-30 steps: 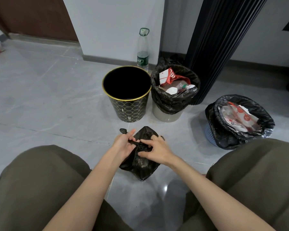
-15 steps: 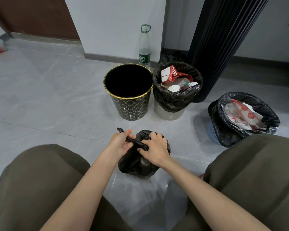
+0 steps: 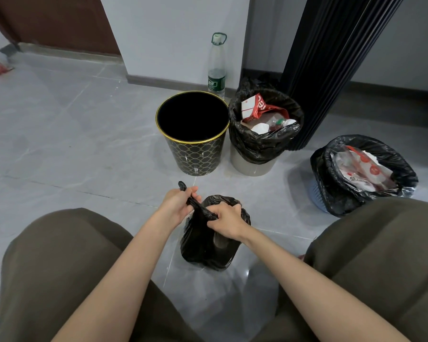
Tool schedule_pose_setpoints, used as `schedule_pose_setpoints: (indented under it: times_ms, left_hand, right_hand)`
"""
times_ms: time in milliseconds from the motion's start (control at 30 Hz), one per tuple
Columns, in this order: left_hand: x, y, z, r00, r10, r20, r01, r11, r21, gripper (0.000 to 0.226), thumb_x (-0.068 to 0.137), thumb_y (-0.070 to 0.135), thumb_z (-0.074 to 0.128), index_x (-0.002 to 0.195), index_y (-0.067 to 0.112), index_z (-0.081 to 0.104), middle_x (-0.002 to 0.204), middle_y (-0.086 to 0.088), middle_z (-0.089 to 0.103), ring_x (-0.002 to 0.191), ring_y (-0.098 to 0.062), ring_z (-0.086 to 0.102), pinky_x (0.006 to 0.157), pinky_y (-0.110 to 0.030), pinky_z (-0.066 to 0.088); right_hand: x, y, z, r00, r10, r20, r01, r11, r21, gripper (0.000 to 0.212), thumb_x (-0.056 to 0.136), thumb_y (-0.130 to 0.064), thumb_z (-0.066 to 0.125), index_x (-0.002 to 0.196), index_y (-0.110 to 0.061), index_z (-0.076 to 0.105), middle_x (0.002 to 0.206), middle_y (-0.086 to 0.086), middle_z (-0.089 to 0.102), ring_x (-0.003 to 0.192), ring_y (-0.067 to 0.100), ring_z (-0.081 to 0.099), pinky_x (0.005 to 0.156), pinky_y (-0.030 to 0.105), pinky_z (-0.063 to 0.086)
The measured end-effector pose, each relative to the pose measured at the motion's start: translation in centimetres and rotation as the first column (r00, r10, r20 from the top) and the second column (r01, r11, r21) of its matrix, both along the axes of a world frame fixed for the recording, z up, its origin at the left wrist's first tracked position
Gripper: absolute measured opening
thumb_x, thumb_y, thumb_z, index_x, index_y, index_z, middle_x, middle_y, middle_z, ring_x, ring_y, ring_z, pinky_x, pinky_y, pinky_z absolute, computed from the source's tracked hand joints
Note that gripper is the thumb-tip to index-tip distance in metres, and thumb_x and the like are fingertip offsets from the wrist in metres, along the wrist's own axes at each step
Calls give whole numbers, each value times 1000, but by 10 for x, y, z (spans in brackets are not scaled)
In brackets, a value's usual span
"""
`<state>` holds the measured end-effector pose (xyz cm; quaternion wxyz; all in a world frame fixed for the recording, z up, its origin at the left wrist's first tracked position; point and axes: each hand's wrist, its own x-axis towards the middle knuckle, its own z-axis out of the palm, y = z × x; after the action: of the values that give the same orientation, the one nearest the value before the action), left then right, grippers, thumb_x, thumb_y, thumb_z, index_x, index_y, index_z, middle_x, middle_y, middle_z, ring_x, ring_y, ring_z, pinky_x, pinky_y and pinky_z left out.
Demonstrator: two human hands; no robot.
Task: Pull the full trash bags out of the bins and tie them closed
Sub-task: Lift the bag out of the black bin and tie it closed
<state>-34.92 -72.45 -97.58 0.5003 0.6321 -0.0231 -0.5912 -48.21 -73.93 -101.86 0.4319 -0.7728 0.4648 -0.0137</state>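
A person crouched on a grey tiled floor [image 3: 59,149] works a black trash bag [image 3: 208,245] that sits between the knees. The left hand [image 3: 177,202] is clenched around the bag's twisted neck, its tail sticking out above the fist; the right hand [image 3: 226,219] has its grip closed on the same neck. Beyond stand an empty black bin [image 3: 195,156] (gold-rimmed) and two bagged bins [image 3: 255,164] [image 3: 319,193] with trash inside.

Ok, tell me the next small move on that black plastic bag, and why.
Probably pull the two hands apart to cinch the knot: the left hand and right hand each grip a twisted end of the black plastic bag, whose neck looks gathered, not yet tight.
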Motion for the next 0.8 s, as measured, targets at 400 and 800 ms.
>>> schedule_pose_setpoints:
  times_ms: [400,800]
  left_hand:
    - [-2,1,-6,983,-98,154,104,994,-35,21,100,4,35,109,-2,53,70,-8,46,70,-16,51,78,-29,49]
    - [8,5,-9,816,-257,518,275,960,44,35,99,8,36,73,16,58,77,0,53,82,-18,53,78,-31,49]
  right_hand:
    - [3,0,6,998,21,-53,-19,999,32,53,86,-7,40,63,-49,62,63,-19,60,95,11,49,98,44,21]
    - [-5,-2,1,957,209,-201,-230,970,-84,29,96,-32,36,88,-25,62,95,-3,44,106,20,38,88,40,20]
